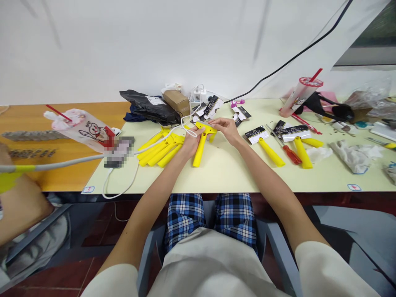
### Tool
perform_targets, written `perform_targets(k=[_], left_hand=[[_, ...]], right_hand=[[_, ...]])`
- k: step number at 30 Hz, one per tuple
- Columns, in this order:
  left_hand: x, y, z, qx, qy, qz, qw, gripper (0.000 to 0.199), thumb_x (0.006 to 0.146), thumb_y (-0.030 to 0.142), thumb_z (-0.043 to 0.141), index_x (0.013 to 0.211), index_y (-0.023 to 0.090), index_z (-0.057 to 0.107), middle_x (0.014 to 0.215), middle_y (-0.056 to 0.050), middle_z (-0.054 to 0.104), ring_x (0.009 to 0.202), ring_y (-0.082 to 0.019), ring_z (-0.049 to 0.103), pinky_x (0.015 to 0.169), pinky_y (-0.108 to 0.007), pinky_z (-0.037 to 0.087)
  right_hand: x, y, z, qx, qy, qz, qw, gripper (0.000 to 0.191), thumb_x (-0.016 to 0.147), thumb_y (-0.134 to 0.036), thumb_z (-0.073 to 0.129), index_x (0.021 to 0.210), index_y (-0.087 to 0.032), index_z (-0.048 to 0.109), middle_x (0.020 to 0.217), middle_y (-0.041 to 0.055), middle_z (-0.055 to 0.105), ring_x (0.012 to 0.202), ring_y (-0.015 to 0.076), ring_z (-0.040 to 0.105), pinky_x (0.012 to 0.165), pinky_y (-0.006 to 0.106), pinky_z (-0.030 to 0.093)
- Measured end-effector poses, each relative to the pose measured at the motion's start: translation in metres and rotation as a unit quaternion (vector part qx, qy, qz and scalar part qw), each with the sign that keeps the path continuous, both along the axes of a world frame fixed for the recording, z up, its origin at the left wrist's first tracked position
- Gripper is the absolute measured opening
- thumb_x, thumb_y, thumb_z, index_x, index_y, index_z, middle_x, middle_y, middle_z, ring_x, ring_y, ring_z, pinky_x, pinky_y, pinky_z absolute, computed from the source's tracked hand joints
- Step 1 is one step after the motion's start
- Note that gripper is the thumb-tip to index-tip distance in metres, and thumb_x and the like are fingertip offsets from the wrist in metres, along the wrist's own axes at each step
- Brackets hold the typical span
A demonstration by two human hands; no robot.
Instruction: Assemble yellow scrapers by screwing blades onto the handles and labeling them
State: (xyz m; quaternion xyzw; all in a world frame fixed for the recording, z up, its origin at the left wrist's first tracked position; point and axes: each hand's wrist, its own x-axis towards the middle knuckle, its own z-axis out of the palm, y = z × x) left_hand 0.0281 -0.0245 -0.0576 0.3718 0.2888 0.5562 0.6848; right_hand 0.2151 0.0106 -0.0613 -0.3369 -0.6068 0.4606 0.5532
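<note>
Yellow moulded plastic scraper handle (199,150) clamped between left hand (192,142) and right hand (227,130); thin white cable (145,146) just left: snag risk, slippage if tugged.

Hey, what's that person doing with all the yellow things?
A person is sitting at a table, holding a yellow plastic handle in the left hand, with the right hand at its wide end. More yellow handles lie in a pile to the left, and a red-handled screwdriver lies to the right.
</note>
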Motion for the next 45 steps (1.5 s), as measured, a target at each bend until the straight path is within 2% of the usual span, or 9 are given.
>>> perform_targets(k=[11,17,20,23,27,30,35,40,45], left_hand=[[0.0,0.003,-0.005,0.011,0.018,0.01,1.0,0.028,0.088,0.019,0.087,0.113,0.016,0.074,0.113,-0.012,0.084,0.117,-0.027,0.08,0.109,-0.042,0.065],[-0.001,0.003,-0.004,0.007,-0.008,0.021,1.0,0.04,0.089,0.019,0.086,0.127,0.02,0.072,0.121,-0.012,0.085,0.128,-0.028,0.078,0.113,-0.044,0.064],[0.0,0.0,-0.001,-0.014,-0.035,0.019,0.999,0.039,0.091,0.012,0.08,0.127,0.02,0.07,0.126,-0.012,0.084,0.132,-0.029,0.077,0.115,-0.048,0.064],[0.003,-0.003,0.0,-0.055,-0.065,0.024,0.996,0.039,0.09,0.006,0.075,0.126,0.019,0.069,0.126,-0.012,0.083,0.131,-0.029,0.077,0.117,-0.052,0.063],[0.007,-0.003,-0.003,-0.108,-0.082,0.022,0.99,0.036,0.09,0.003,0.067,0.123,0.017,0.067,0.124,-0.013,0.082,0.128,-0.029,0.078,0.118,-0.052,0.064],[0.009,-0.001,-0.007,-0.129,-0.091,0.025,0.987,0.03,0.091,0.003,0.064,0.118,0.017,0.064,0.123,-0.014,0.081,0.126,-0.03,0.079,0.116,-0.052,0.065],[0.009,-0.001,-0.011,-0.126,-0.1,0.019,0.987,0.019,0.092,0.004,0.064,0.106,0.016,0.059,0.118,-0.018,0.081,0.122,-0.031,0.081,0.116,-0.055,0.064],[0.005,-0.004,-0.013,-0.127,-0.1,-0.018,0.987,0.028,0.087,0.002,0.067,0.109,0.016,0.058,0.117,-0.016,0.081,0.12,-0.029,0.082,0.117,-0.058,0.062],[0.005,-0.006,-0.016,-0.128,-0.091,-0.035,0.987,0.027,0.089,0.003,0.068,0.112,0.015,0.061,0.128,-0.02,0.08,0.124,-0.031,0.08,0.117,-0.058,0.062]], right_hand=[[0.003,0.003,-0.003,0.065,-0.088,0.002,0.994,0.046,0.087,-0.068,0.087,0.088,-0.022,0.086,0.111,0.0101,0.085,0.104,0.0274,0.077,0.096,0.04,0.061],[0.015,-0.011,-0.005,0.114,-0.197,-0.083,0.97,0.058,0.1,-0.075,0.069,0.113,-0.021,0.082,0.117,0.0129,0.081,0.101,0.0275,0.075,0.09,0.041,0.06],[0.048,-0.033,-0.005,0.15,-0.274,-0.149,0.938,0.045,0.105,-0.064,0.066,0.114,-0.022,0.078,0.112,0.0122,0.079,0.103,0.0284,0.073,0.097,0.043,0.058],[0.103,-0.067,-0.003,0.152,-0.36,-0.232,0.891,0.031,0.106,-0.05,0.064,0.114,-0.023,0.076,0.116,0.0133,0.079,0.111,0.0315,0.071,0.107,0.048,0.054],[0.185,-0.122,0.001,0.083,-0.493,-0.39,0.773,0.025,0.102,-0.035,0.061,0.117,-0.02,0.075,0.119,0.0172,0.078,0.116,0.0357,0.069,0.11,0.051,0.052],[0.228,-0.156,0.0,-0.007,-0.549,-0.449,0.705,0.035,0.099,-0.038,0.065,0.123,-0.014,0.076,0.124,0.0232,0.077,0.112,0.0379,0.07,0.105,0.051,0.053],[0.247,-0.177,0.002,-0.077,-0.595,-0.413,0.685,0.039,0.102,-0.05,0.063,0.114,-0.017,0.081,0.131,0.0194,0.079,0.124,0.04,0.067,0.106,0.052,0.05],[0.242,-0.166,0.014,-0.126,-0.637,-0.369,0.665,0.027,0.099,-0.044,0.07,0.107,-0.021,0.081,0.12,0.0132,0.084,0.12,0.0378,0.07,0.103,0.052,0.05],[0.232,-0.153,0.021,-0.131,-0.658,-0.353,0.652,0.022,0.099,-0.036,0.071,0.106,-0.017,0.08,0.111,0.0172,0.083,0.119,0.0409,0.072,0.103,0.053,0.051]])
